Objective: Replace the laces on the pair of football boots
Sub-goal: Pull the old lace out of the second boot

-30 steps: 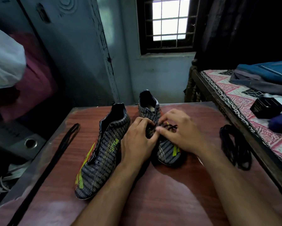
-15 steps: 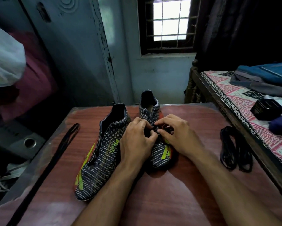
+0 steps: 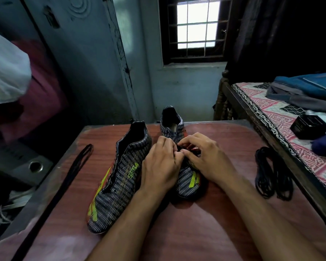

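Both hands are down on the right boot [image 3: 186, 178], which stands toe-toward-the-camera in the middle of the wooden table [image 3: 205, 232]; the left hand [image 3: 159, 166] and right hand [image 3: 205, 159] have fingers curled in over the lacing area, thumb tips meeting, apparently pinching a black lace there, though the lace itself is mostly hidden under the fingers. That lace looks thin, limp and light, best taken right at its stiff tip; the boot's upper seems soft, so steadying it by the tongue should help. Just left of this boot lies the other boot [image 3: 118, 178], tipped on its side and unlaced. Further left stretches a long black lace [image 3: 64, 178]; well right of the boot sits a bundled coil of black laces [image 3: 271, 176], clear of the hands. Beyond that, a bed [image 3: 282, 132].
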`<action>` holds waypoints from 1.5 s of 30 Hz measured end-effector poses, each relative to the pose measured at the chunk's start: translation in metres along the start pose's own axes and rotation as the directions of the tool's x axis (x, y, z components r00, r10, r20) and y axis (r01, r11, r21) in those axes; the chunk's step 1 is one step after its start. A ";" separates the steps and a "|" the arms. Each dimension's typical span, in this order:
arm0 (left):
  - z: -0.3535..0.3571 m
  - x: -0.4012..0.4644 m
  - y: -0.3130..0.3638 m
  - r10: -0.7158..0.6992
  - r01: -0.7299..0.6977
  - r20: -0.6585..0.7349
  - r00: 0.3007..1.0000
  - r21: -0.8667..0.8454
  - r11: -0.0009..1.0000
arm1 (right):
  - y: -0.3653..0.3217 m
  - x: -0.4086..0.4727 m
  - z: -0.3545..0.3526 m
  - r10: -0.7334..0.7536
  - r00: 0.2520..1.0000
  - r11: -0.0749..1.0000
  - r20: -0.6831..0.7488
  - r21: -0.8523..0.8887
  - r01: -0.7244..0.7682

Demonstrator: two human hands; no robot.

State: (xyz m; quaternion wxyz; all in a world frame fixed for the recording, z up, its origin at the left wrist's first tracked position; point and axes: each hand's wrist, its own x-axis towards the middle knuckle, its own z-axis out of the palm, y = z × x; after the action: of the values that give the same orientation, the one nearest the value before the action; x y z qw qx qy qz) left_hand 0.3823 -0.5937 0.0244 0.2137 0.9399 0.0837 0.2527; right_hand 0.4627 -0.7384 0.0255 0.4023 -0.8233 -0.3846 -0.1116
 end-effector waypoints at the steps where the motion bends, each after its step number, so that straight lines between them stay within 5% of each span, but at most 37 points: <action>1: 0.000 0.001 -0.001 0.002 -0.002 0.000 1.000 -0.006 1.000 | 0.000 0.000 0.000 -0.003 1.000 1.000 0.004 0.001 0.003; 9: 0.003 -0.003 -0.003 -0.001 -0.002 -0.048 0.999 -0.061 0.998 | 0.003 0.003 0.003 -0.041 0.997 0.999 0.063 -0.032 0.043; 19: 0.005 -0.006 -0.001 0.008 -0.012 -0.087 0.996 -0.042 0.999 | -0.004 0.003 0.000 0.091 0.984 0.996 0.154 -0.018 -0.090; 38: 0.013 -0.002 -0.007 0.068 -0.094 -0.133 0.989 -0.200 0.975 | -0.007 0.003 0.000 -0.064 0.995 0.992 -0.075 0.107 0.072; 45: 0.006 -0.002 0.001 0.064 -0.086 -0.179 0.982 -0.122 0.989 | -0.018 0.001 0.001 -0.151 0.982 0.987 -0.111 0.032 0.156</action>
State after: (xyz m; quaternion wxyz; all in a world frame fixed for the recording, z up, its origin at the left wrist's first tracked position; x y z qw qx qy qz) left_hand 0.3836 -0.5976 0.0192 0.2563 0.9008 0.0500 0.3470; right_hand 0.4498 -0.7300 0.0355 0.4293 -0.7756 -0.4267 -0.1791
